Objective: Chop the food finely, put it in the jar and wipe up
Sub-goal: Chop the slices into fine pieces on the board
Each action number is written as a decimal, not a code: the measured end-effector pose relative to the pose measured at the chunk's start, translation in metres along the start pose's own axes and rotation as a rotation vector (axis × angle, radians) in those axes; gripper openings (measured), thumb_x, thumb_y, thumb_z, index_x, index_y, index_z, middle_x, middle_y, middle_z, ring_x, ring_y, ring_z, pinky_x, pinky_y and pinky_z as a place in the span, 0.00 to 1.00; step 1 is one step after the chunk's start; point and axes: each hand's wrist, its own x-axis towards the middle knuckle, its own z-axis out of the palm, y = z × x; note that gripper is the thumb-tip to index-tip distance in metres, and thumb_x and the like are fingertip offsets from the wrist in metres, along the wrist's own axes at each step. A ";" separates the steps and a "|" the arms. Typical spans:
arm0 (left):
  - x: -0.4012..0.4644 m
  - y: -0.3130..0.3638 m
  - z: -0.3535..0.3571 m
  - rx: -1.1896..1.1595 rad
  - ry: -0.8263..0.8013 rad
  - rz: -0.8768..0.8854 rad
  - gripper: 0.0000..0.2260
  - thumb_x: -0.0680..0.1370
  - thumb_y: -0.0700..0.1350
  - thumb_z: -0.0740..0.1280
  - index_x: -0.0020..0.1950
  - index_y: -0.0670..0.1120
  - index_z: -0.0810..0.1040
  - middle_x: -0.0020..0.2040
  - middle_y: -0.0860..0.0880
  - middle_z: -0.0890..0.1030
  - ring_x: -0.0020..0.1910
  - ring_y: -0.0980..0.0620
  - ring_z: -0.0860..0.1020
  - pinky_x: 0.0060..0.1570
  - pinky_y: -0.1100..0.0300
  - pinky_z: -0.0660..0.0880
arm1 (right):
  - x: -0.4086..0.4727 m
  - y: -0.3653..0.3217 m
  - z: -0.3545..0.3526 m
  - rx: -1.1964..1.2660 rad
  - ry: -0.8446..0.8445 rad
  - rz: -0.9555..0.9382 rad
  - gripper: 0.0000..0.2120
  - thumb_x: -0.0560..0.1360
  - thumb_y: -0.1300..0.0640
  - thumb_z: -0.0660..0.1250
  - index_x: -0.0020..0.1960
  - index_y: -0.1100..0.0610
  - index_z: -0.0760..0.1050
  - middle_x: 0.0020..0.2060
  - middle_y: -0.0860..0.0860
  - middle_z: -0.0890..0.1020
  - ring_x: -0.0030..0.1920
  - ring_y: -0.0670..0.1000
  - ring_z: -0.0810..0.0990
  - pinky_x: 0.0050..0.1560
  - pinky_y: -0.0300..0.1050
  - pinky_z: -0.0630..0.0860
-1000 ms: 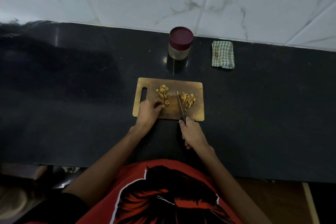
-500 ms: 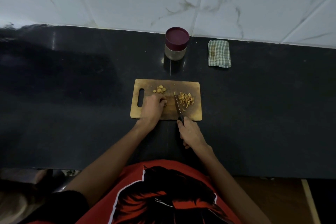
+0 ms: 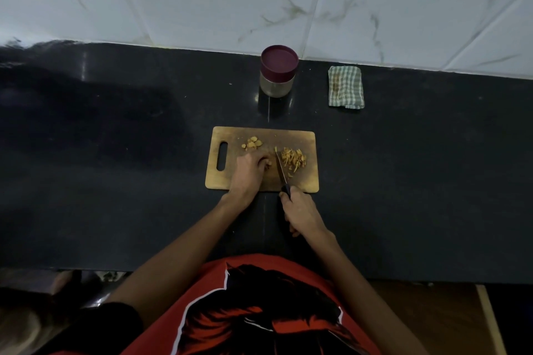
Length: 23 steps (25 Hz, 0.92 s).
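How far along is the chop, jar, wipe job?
Done: a pile of chopped slivers lies right of the blade. In hand: right hand grips the knife, left hand holds a piece on the cutting board; whole pieces wait. Left: jar lidded, cloth folded, untouched.

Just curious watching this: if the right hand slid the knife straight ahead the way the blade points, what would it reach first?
Probably the far edge of the cutting board, then the jar beyond it. The right hand aims the knife that way, passing just beside the chopped pile.
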 end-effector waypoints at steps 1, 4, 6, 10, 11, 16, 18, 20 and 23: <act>-0.001 -0.003 0.000 0.008 0.027 -0.003 0.10 0.78 0.36 0.63 0.56 0.42 0.80 0.54 0.47 0.80 0.48 0.59 0.75 0.48 0.77 0.65 | 0.000 0.000 0.000 -0.003 -0.001 -0.004 0.12 0.84 0.49 0.54 0.53 0.57 0.69 0.46 0.58 0.80 0.41 0.58 0.83 0.41 0.58 0.83; -0.004 -0.011 -0.001 0.022 0.006 -0.008 0.11 0.78 0.37 0.64 0.59 0.43 0.79 0.57 0.47 0.79 0.52 0.58 0.75 0.49 0.77 0.65 | 0.001 0.001 0.000 -0.003 -0.001 -0.004 0.13 0.84 0.49 0.53 0.55 0.58 0.69 0.46 0.58 0.80 0.38 0.56 0.82 0.38 0.56 0.83; -0.005 -0.013 0.000 -0.004 -0.058 0.008 0.12 0.78 0.39 0.64 0.61 0.44 0.78 0.58 0.48 0.78 0.51 0.60 0.74 0.46 0.78 0.66 | 0.001 0.000 -0.001 0.007 -0.011 0.001 0.13 0.84 0.50 0.53 0.55 0.58 0.69 0.45 0.58 0.80 0.33 0.54 0.81 0.31 0.51 0.82; -0.002 -0.013 -0.001 0.017 -0.138 0.040 0.12 0.79 0.40 0.64 0.62 0.45 0.78 0.58 0.49 0.76 0.51 0.60 0.72 0.47 0.74 0.66 | 0.001 -0.001 0.000 -0.018 -0.002 -0.006 0.13 0.84 0.50 0.53 0.56 0.58 0.69 0.46 0.58 0.80 0.36 0.56 0.83 0.36 0.55 0.83; -0.001 -0.013 0.000 0.034 -0.146 0.046 0.12 0.79 0.40 0.63 0.62 0.45 0.78 0.59 0.49 0.76 0.51 0.60 0.71 0.48 0.72 0.66 | 0.002 -0.002 0.000 -0.019 -0.001 -0.005 0.12 0.84 0.50 0.53 0.56 0.58 0.69 0.46 0.58 0.80 0.37 0.57 0.83 0.37 0.56 0.83; -0.001 -0.013 0.001 0.065 -0.114 0.066 0.11 0.79 0.39 0.63 0.60 0.44 0.79 0.57 0.49 0.77 0.51 0.59 0.73 0.49 0.72 0.66 | 0.002 -0.002 0.000 -0.030 -0.001 -0.007 0.12 0.84 0.50 0.53 0.54 0.58 0.68 0.45 0.58 0.80 0.34 0.55 0.82 0.34 0.53 0.82; -0.002 -0.013 0.003 0.071 -0.090 0.070 0.11 0.78 0.39 0.64 0.59 0.44 0.79 0.57 0.49 0.77 0.51 0.57 0.75 0.49 0.71 0.67 | 0.001 -0.003 -0.001 -0.031 -0.002 -0.006 0.11 0.84 0.50 0.53 0.53 0.57 0.67 0.44 0.58 0.80 0.30 0.54 0.81 0.31 0.51 0.81; -0.003 -0.013 0.005 0.081 -0.063 0.068 0.10 0.78 0.40 0.64 0.58 0.44 0.79 0.56 0.49 0.78 0.51 0.56 0.77 0.49 0.68 0.71 | 0.000 -0.003 -0.002 -0.028 -0.007 -0.002 0.11 0.84 0.50 0.53 0.54 0.57 0.67 0.44 0.58 0.80 0.30 0.53 0.80 0.30 0.50 0.81; -0.005 -0.016 0.010 0.091 -0.026 0.077 0.08 0.77 0.39 0.65 0.55 0.44 0.80 0.53 0.48 0.79 0.49 0.53 0.78 0.50 0.62 0.75 | -0.001 -0.005 -0.002 -0.007 -0.008 -0.004 0.12 0.84 0.50 0.53 0.56 0.58 0.68 0.44 0.57 0.80 0.29 0.52 0.80 0.25 0.45 0.78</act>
